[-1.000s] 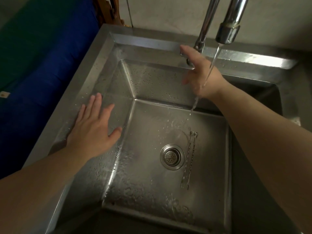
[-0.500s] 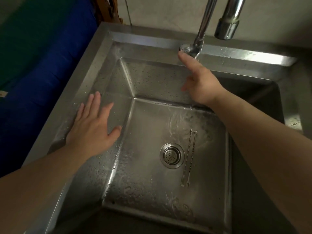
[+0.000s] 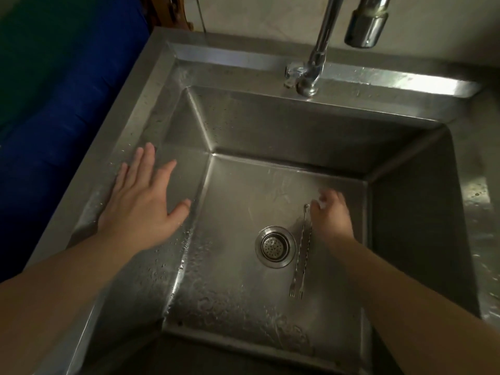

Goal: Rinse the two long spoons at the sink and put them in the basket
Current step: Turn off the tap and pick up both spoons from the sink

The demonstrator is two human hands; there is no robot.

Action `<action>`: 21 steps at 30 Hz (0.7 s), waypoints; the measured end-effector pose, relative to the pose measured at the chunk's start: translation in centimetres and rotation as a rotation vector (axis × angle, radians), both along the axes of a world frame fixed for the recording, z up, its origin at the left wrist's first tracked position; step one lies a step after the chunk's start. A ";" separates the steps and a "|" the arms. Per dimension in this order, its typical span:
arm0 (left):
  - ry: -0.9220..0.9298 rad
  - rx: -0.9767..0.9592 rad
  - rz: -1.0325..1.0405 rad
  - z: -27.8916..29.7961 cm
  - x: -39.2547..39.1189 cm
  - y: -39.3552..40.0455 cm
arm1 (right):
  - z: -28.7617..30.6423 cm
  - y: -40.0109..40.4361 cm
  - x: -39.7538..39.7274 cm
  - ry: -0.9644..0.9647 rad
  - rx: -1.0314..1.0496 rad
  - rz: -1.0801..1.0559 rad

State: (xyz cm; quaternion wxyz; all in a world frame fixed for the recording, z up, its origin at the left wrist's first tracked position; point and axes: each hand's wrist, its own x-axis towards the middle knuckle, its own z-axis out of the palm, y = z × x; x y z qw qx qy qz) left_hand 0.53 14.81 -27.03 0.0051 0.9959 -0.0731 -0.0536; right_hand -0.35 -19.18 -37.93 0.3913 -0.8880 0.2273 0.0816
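Two long thin metal spoons (image 3: 302, 249) lie side by side on the wet floor of the steel sink (image 3: 243, 59), just right of the drain (image 3: 274, 246). Their pronged ends point toward me. My right hand (image 3: 331, 217) is down in the basin with its bent fingertips at the spoons' far ends; the spoons still lie flat, and the hand is blurred. My left hand (image 3: 143, 201) rests flat, fingers spread, on the sink's left rim and sloping wall. No basket is in view.
The tap's spout (image 3: 365, 23) hangs over the back right of the basin with no water running. Its lever (image 3: 293, 74) sits on the back ledge. A blue and green surface (image 3: 54, 104) borders the sink on the left.
The water stream stopped. My right hand left the tap lever and dropped into the basin to the spoons' far ends. My left hand and the spoons stayed put.
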 end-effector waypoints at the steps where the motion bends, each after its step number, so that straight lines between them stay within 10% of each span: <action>1: 0.008 0.018 0.006 0.0 0.0 0.0 | -1.2 -0.3 -1.1 0.078 0.014 -0.036; 6: -0.138 0.208 -0.100 -1.5 -0.3 -1.8 | -6.0 -1.1 -5.2 0.290 0.023 -0.053; 10: -0.199 -0.109 -0.151 -5.7 -1.5 -8.0 | -8.2 -1.2 -6.7 0.354 -0.020 -0.057; 21: 0.458 -0.537 0.192 -20.1 -7.1 -22.3 | -10.4 -1.4 -8.2 0.426 -0.039 0.033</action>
